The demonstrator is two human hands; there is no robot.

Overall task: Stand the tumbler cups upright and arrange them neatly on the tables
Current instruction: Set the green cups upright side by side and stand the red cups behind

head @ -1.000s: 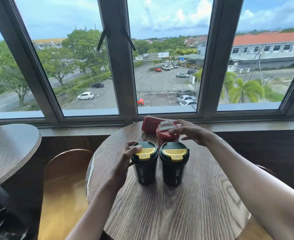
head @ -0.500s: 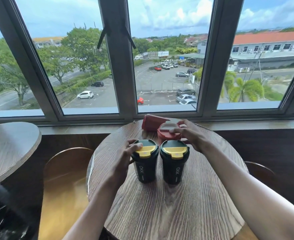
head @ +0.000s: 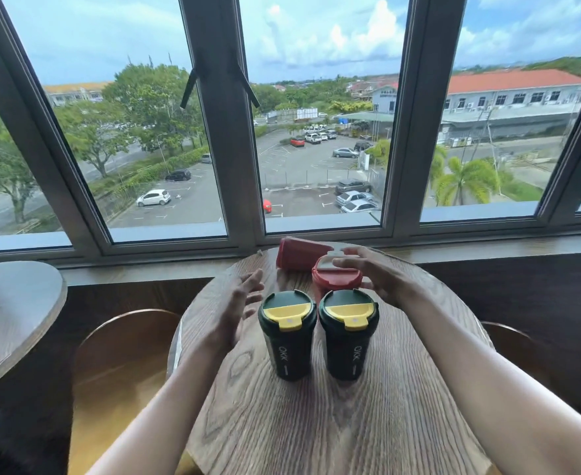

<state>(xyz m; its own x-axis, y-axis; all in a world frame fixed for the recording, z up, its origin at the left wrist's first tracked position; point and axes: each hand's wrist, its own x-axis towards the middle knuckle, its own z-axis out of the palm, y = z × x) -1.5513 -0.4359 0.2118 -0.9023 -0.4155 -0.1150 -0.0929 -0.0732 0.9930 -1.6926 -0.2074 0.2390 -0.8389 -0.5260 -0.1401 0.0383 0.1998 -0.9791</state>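
Wood-grain round table (head: 333, 423) by the window carried four tumblers. Two dark green tumblers stood upright side by side near the centre, long axes vertical: the left green tumbler (head: 287, 347) and the right green tumbler (head: 349, 347), nearly touching. Each had a yellow flip tab on its lid, tab pointing toward you, and white lettering running up the body on the side facing you. All lids were shut, so contents could not be seen.

Behind the right green one stood a red tumbler (head: 337, 279), upright, lid with a pale tab on top; its lower body was hidden by the green pair. Behind that lay a second red tumbler (head: 299, 253) on its side, long axis roughly left to right along the far table edge, base end toward your left.

Your right hand (head: 381, 279) was at the upright red tumbler, fingers curved over the lid and thumb against the rim; grip grasping that lid from above. Your left hand (head: 234, 310) was open, grip released, fingers spread, palm facing the left green tumbler, just beside it and not touching.

Second wooden table (head: 11, 313) sat at far left; curved wooden chair backs (head: 124, 341) stood between the tables.
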